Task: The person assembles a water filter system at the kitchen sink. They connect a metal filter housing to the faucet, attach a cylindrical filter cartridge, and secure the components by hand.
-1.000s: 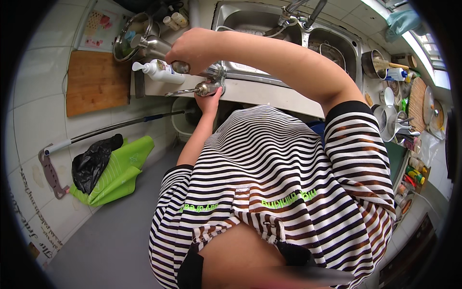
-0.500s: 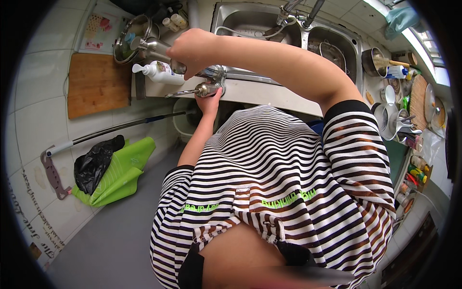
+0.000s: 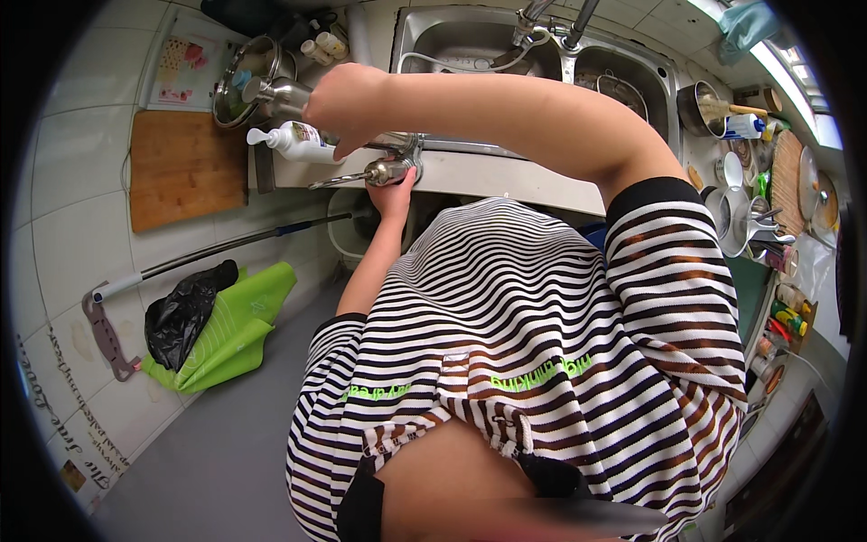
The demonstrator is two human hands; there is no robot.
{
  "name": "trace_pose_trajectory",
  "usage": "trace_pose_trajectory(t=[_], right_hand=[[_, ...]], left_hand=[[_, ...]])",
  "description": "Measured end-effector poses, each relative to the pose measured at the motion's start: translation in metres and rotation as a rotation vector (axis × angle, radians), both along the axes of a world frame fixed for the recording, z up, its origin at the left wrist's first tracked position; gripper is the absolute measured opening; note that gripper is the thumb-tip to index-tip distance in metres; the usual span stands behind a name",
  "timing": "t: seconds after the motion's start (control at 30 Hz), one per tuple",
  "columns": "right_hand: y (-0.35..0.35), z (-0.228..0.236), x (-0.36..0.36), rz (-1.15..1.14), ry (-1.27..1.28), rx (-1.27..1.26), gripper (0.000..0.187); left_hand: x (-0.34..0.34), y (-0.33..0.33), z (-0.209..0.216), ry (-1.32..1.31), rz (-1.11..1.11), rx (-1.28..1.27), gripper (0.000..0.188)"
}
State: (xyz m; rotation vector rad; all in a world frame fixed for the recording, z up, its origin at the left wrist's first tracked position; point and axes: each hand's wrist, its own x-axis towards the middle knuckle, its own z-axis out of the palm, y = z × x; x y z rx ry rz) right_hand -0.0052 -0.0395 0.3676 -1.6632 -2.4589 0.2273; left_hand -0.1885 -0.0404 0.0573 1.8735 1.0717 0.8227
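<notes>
At the counter's front left edge is a shiny metal device with a rounded body and a thin rod (image 3: 348, 180) pointing left; its exact kind I cannot make out. My left hand (image 3: 395, 191) grips its rounded lower part (image 3: 388, 172) from below, just in front of the counter edge. Above and to the left, my right hand (image 3: 350, 107) is closed round a metal cylinder (image 3: 284, 96) with a narrower capped end. The hand hides where the cylinder meets the rest of the metal. Just below the cylinder lies or leans a white pump bottle (image 3: 302, 142).
A double steel sink (image 3: 452, 41) lies beyond my right forearm. To the left are a wooden cutting board (image 3: 185, 172), a steel pot (image 3: 237, 108) and small white bottles (image 3: 325, 47). A pole (image 3: 208, 250) and a green bag (image 3: 239, 325) are lower left. Pans (image 3: 700, 110) crowd the right.
My right hand has shifted slightly left and toward me, still round the metal cylinder. My left hand keeps nearly the same place and grip. The whole view has tilted a little.
</notes>
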Motion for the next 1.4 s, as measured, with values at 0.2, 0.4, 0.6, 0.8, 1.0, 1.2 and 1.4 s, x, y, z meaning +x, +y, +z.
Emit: trace_pose_trajectory(t=[0.2, 0.4, 0.6, 0.8, 1.0, 1.2, 1.4], right_hand=[[-0.012, 0.003, 0.012, 0.066, 0.044, 0.048, 0.041], [0.006, 0.004, 0.004, 0.132, -0.117, 0.027, 0.033], [0.002, 0.012, -0.006, -0.007, -0.089, -0.093, 0.036], [0.010, 0.007, 0.005, 0.195, -0.130, -0.011, 0.035], [0.005, 0.011, -0.002, 0.029, -0.038, -0.060, 0.037], [0.004, -0.002, 0.008, 0.156, -0.093, 0.178, 0.037], [0.007, 0.010, -0.005, 0.041, -0.101, -0.064, 0.033]], left_hand=[[0.005, -0.005, 0.009, 0.005, -0.004, 0.014, 0.048], [0.004, -0.005, 0.013, -0.011, -0.027, -0.030, 0.049], [0.004, -0.008, 0.019, -0.028, -0.031, -0.033, 0.049], [0.005, -0.007, 0.019, -0.047, -0.029, -0.055, 0.048], [0.003, -0.004, 0.012, -0.004, -0.024, 0.000, 0.047], [0.005, -0.004, 0.014, -0.009, -0.040, 0.007, 0.046], [0.001, -0.004, 0.012, -0.024, -0.038, -0.009, 0.046]])
